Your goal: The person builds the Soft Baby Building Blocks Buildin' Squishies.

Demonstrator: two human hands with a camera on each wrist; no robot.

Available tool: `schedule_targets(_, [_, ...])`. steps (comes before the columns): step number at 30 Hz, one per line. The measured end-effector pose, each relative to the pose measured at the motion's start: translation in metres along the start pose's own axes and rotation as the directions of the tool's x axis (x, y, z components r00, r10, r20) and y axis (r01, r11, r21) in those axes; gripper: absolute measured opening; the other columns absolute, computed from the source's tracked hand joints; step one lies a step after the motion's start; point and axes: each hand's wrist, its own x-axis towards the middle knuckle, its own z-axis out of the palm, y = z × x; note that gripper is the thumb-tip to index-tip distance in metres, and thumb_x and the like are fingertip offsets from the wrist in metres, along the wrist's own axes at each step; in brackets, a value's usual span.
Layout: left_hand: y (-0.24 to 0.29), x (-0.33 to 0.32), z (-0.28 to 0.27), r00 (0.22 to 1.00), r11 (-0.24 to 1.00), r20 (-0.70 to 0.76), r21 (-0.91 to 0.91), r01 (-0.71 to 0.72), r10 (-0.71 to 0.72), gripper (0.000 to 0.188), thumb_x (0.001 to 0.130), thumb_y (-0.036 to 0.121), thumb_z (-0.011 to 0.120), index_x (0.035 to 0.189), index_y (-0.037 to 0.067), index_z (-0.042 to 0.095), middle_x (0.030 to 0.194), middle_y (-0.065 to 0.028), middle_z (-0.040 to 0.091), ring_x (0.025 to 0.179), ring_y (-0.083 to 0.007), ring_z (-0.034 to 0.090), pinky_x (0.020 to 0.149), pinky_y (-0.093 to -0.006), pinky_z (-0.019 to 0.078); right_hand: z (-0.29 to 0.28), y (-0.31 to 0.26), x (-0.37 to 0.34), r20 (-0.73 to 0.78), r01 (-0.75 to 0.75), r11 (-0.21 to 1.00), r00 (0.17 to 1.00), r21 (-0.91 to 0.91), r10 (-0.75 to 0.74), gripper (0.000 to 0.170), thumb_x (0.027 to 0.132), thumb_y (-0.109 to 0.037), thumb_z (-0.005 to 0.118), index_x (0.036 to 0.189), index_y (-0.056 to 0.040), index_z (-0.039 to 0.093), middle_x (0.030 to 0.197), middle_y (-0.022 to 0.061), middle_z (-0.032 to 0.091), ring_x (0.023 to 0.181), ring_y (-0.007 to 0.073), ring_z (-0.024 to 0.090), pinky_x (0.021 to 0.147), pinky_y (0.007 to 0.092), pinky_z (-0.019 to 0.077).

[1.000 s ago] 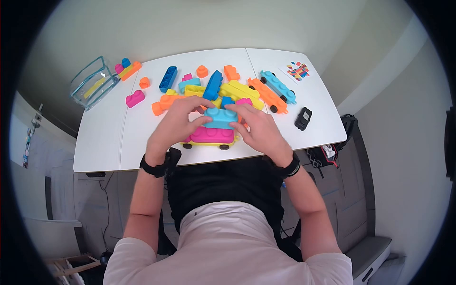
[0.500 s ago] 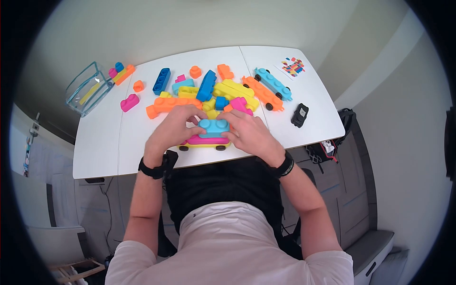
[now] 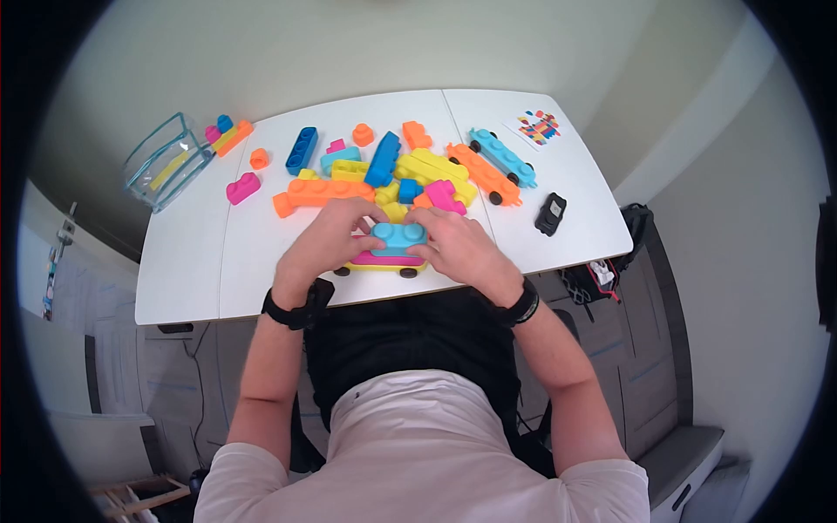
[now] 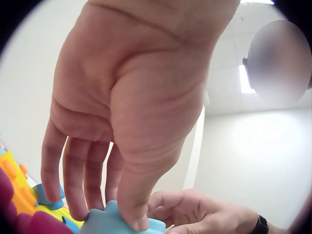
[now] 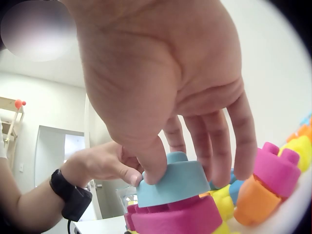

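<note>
A light blue block (image 3: 399, 240) sits over a long pink block (image 5: 178, 220) on a yellow wheeled base (image 3: 384, 268) near the table's front edge. The left hand (image 3: 329, 237) pinches the blue block's left end between thumb and fingers. At its right end the right hand (image 3: 462, 247) grips it the same way, with the thumb on its near side in the right wrist view. That view shows a narrow gap with pink studs between the blue and pink blocks.
Behind the hands lie orange (image 3: 330, 193), yellow (image 3: 436, 167) and dark blue (image 3: 382, 159) blocks. Orange (image 3: 485, 173) and light blue (image 3: 503, 158) wheeled bases, a black device (image 3: 550, 214) and a picture card (image 3: 538, 127) are right; a clear case (image 3: 166, 167) is left.
Both hands have lowered the light blue block toward the pink one, so it now covers much of the pink block in the head view. The grips look the same.
</note>
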Motion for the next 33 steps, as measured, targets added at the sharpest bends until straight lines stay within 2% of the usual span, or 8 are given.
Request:
schedule_targets(3, [-0.005, -0.001, 0.003, 0.998, 0.997, -0.023, -0.040, -0.061, 0.060, 0.038, 0.081, 0.009, 0.094, 0.115, 0.002, 0.077, 0.104, -0.0151, 0.078, 0.091, -0.0279, 0.077, 0.083, -0.0390, 0.0614, -0.002, -0.001, 0.001, 0.035, -0.064, 0.993, 0.998, 0.101, 0.061, 0.042, 0.091, -0.018, 0.087, 0.127, -0.0099, 0.065, 0.108, 0.0140, 0.076, 0.098, 0.0370, 0.076, 0.082, 0.0469, 0.0599])
schedule_targets(11, [0.000, 0.005, -0.001, 0.992, 0.996, 0.099, -0.036, 0.086, -0.082, 0.039, 0.082, 0.009, 0.093, 0.115, 0.004, 0.075, 0.109, -0.0106, 0.076, 0.099, -0.0248, 0.076, 0.090, -0.0379, 0.0614, -0.015, -0.005, 0.006, 0.161, -0.152, 0.978, 0.979, 0.141, 0.129, 0.044, 0.090, -0.016, 0.088, 0.128, -0.0113, 0.066, 0.113, 0.0140, 0.077, 0.101, 0.0395, 0.075, 0.081, 0.0519, 0.0577])
schedule_targets(14, [-0.035, 0.010, -0.006, 0.990, 0.992, 0.078, -0.046, -0.115, 0.118, 0.039, 0.083, 0.008, 0.092, 0.119, 0.004, 0.076, 0.118, -0.0123, 0.077, 0.111, -0.0281, 0.075, 0.100, -0.0383, 0.0594, -0.014, -0.007, 0.003, 0.191, -0.215, 0.969, 0.963, 0.126, 0.189, 0.043, 0.090, -0.017, 0.087, 0.127, -0.0120, 0.066, 0.112, 0.0133, 0.078, 0.102, 0.0395, 0.075, 0.082, 0.0525, 0.0581])
schedule_targets(18, [-0.098, 0.018, -0.037, 0.930, 0.981, -0.365, 0.169, 0.097, -0.029, 0.048, 0.089, 0.008, 0.085, 0.135, 0.003, 0.071, 0.138, -0.0181, 0.073, 0.132, -0.0364, 0.068, 0.113, -0.0421, 0.0536, -0.021, -0.004, -0.001, 0.163, -0.210, 0.978, 0.964, -0.011, 0.209, 0.041, 0.092, -0.017, 0.085, 0.128, -0.0134, 0.066, 0.112, 0.0130, 0.078, 0.104, 0.0399, 0.075, 0.084, 0.0542, 0.0584])
schedule_targets(24, [-0.125, 0.023, -0.023, 0.892, 0.924, -0.448, 0.364, 0.119, 0.061, 0.042, 0.094, 0.010, 0.081, 0.135, 0.004, 0.071, 0.140, -0.0186, 0.072, 0.136, -0.0361, 0.065, 0.116, -0.0444, 0.0517, -0.032, -0.002, -0.001, 0.209, -0.236, 0.971, 0.948, -0.045, 0.240, 0.041, 0.091, -0.017, 0.086, 0.126, -0.0147, 0.065, 0.109, 0.0139, 0.077, 0.107, 0.0407, 0.074, 0.085, 0.0547, 0.0587])
schedule_targets(28, [-0.061, 0.028, -0.003, 0.961, 0.983, -0.276, 0.179, 0.029, 0.022, 0.041, 0.096, 0.009, 0.079, 0.135, 0.006, 0.072, 0.145, -0.0176, 0.070, 0.139, -0.0372, 0.063, 0.118, -0.0459, 0.0499, -0.033, -0.003, 0.000, 0.219, -0.241, 0.969, 0.944, -0.053, 0.247, 0.041, 0.090, -0.017, 0.086, 0.124, -0.0144, 0.064, 0.107, 0.0155, 0.076, 0.105, 0.0417, 0.074, 0.084, 0.0561, 0.0583])
schedule_targets(30, [-0.041, 0.033, 0.015, 0.984, 0.975, -0.087, 0.170, -0.142, 0.158, 0.045, 0.095, 0.007, 0.079, 0.140, 0.008, 0.072, 0.143, -0.0155, 0.072, 0.137, -0.0383, 0.062, 0.118, -0.0464, 0.0494, -0.029, 0.002, -0.004, 0.162, -0.199, 0.978, 0.965, -0.063, 0.207, 0.041, 0.088, -0.014, 0.087, 0.123, -0.0132, 0.064, 0.101, 0.0154, 0.076, 0.099, 0.0410, 0.074, 0.080, 0.0536, 0.0576])
schedule_targets(33, [-0.046, 0.036, 0.044, 0.952, 0.927, -0.038, 0.243, -0.286, 0.304, 0.051, 0.094, 0.004, 0.078, 0.145, 0.010, 0.071, 0.140, -0.0137, 0.073, 0.133, -0.0384, 0.064, 0.116, -0.0474, 0.0502, -0.031, 0.005, -0.008, 0.110, -0.164, 0.983, 0.979, -0.079, 0.172, 0.041, 0.087, -0.012, 0.088, 0.121, -0.0118, 0.065, 0.094, 0.0153, 0.076, 0.093, 0.0402, 0.074, 0.076, 0.0512, 0.0567])
